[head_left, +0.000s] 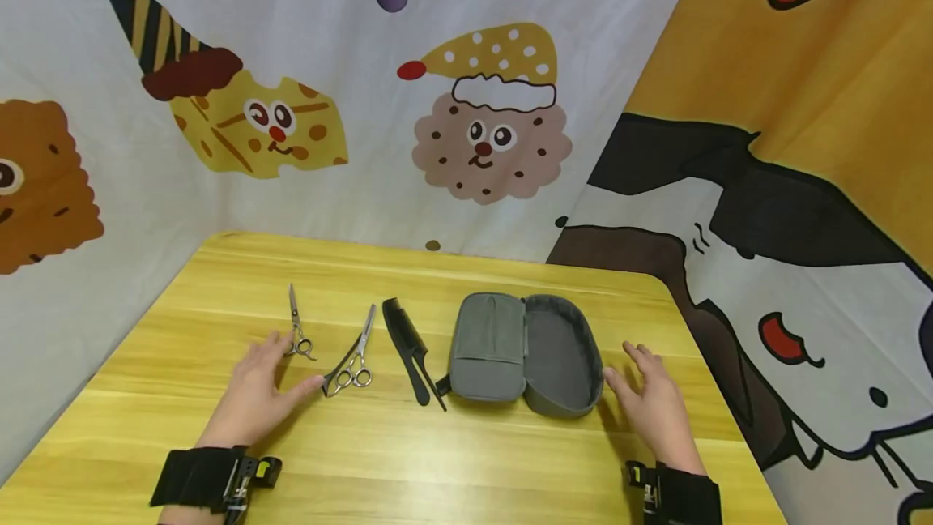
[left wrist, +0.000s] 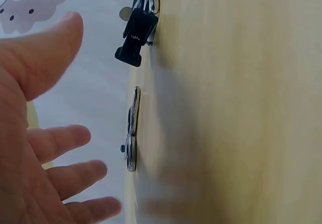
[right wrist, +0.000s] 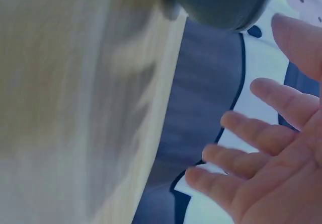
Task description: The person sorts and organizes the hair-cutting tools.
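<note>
My left hand [head_left: 251, 395] is spread with nothing in it, fingertips beside a pair of hair scissors [head_left: 295, 318]. Its thumb points toward a second pair of hair scissors [head_left: 367, 339], which has a black clip [head_left: 338, 369] lying along it. In the left wrist view the clip [left wrist: 137, 35] stands out beyond the thumb, and the nearer scissors [left wrist: 132, 146] show edge-on. My right hand [head_left: 652, 403] is also empty, its fingers apart, with the thumb near the right side of an unzipped grey case [head_left: 488, 383]. The right wrist view catches the case [right wrist: 221, 2] above the fingers.
Two black combs [head_left: 403, 355], one with a thin tail, lie between the scissors and the case on the wooden table [head_left: 510, 468]. A white curtain [head_left: 379, 104] with cartoon prints hangs behind the table, and a yellow one [head_left: 700, 47] on the right.
</note>
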